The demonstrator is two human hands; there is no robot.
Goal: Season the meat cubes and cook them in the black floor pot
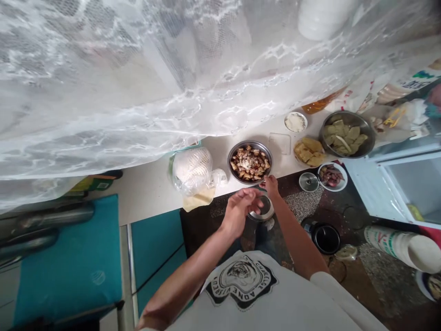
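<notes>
A metal bowl [230, 166] of browned, chopped food pieces [250, 168], with a pale powdery heap on top, sits near the front edge of the white counter. My right hand [270, 185] is at the bowl's near right rim, its fingers closed on the edge. Just in front of the bowl hovers my left hand [240, 208], fingers loosely bent and apart, with nothing visible in them. Below the hands is a round, shiny-rimmed lid or pan [257, 217], partly covered by my left fingers.
Left of the bowl is a plastic-wrapped white bundle [191, 168]. To the right are a dish of white powder [295, 122], yellow slices [310, 151] and a bowl of leaves [346, 135]. A lace curtain [138, 101] hangs over the counter. A black pot [326, 238] stands lower right.
</notes>
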